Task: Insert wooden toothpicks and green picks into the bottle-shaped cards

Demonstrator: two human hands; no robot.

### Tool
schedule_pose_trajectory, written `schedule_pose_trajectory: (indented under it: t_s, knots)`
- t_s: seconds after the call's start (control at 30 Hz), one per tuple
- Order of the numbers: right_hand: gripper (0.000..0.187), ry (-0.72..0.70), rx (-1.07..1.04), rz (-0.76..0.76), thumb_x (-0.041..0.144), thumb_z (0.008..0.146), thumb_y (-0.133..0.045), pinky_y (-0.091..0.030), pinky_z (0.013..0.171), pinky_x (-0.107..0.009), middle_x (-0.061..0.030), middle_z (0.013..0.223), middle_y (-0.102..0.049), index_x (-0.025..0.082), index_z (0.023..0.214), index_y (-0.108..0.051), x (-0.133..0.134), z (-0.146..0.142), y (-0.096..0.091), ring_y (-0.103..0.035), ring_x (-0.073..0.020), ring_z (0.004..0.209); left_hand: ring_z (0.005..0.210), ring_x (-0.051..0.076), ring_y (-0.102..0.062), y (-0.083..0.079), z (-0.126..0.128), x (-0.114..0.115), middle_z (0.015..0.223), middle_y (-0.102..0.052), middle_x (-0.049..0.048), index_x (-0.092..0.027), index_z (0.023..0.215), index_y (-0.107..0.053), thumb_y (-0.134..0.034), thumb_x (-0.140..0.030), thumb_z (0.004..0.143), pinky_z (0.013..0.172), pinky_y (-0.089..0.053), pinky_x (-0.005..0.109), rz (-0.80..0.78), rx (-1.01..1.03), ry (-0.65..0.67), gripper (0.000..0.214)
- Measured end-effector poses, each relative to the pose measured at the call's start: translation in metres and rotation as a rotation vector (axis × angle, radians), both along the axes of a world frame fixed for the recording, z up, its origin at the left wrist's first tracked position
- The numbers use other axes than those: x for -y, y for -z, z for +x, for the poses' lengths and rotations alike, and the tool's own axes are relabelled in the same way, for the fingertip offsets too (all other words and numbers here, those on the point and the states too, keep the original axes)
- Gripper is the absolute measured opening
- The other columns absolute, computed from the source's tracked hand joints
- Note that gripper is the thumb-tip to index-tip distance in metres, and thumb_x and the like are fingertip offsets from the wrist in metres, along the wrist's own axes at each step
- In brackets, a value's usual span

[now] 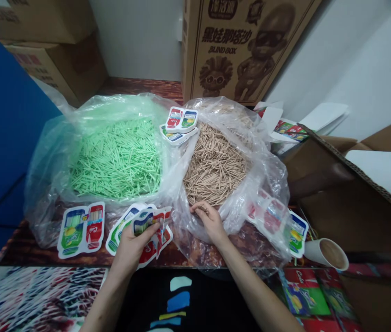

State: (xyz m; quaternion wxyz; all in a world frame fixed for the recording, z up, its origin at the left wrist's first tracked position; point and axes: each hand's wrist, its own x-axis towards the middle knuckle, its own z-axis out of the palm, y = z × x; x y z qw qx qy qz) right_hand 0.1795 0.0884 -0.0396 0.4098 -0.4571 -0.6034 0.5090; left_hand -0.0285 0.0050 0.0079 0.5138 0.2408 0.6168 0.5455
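Observation:
My left hand [129, 245] is closed on a printed cola-and-Sprite pouch [144, 223], thumb on top; green sticks show through its window. Under it, more of these pouches [115, 236] lie stacked at the table edge. My right hand [213, 227] is curled at the near rim of a clear plastic bag, with a small bunch of brown sticks [202, 209] between its fingers. Beyond it, loose brown sticks [218, 166] fill that bag. To the left, a second bag holds a heap of light green sticks [119, 159]. One pouch [81, 229] filled with both colours lies at the left.
More pouches [181, 121] rest between the bags. At the right stand a paper cup [326, 253], an open carton [347, 203] and printed packs [304, 290] below. A large blind-box carton [195, 55] stands behind; other cartons [60, 64] are stacked back left, beside a blue panel [5, 129].

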Motion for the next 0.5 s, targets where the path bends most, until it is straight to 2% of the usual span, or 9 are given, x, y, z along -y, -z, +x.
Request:
schedule_pose_trajectory:
  t_s: [0.17,0.5]
  knots:
    - [0.015,-0.02,0.033,0.042,0.025,0.088,-0.05,-0.045,0.081,-0.03,-0.0022,0.083,-0.067,0.02,0.084,-0.064,0.0004,0.0001,-0.0011,-0.061,-0.0179,0.084,0.07,0.02,-0.069,0.0006,0.0019,-0.0018,0.077,-0.075,0.005,-0.013,0.084,-0.074,-0.084,-0.031,0.057,0.075,-0.055,0.033,-0.006,0.009,-0.026,0.033]
    - [0.015,-0.022,0.055,0.05,0.027,0.088,-0.052,-0.045,0.081,-0.031,-0.0024,0.084,-0.069,0.021,0.084,-0.065,0.0008,0.0009,0.0011,-0.062,-0.0187,0.085,0.076,0.023,-0.069,-0.0024,0.0014,-0.0015,0.083,-0.076,0.0062,-0.014,0.084,-0.074,-0.082,-0.033,0.06,0.078,-0.054,0.035,-0.024,-0.033,0.017,0.031]
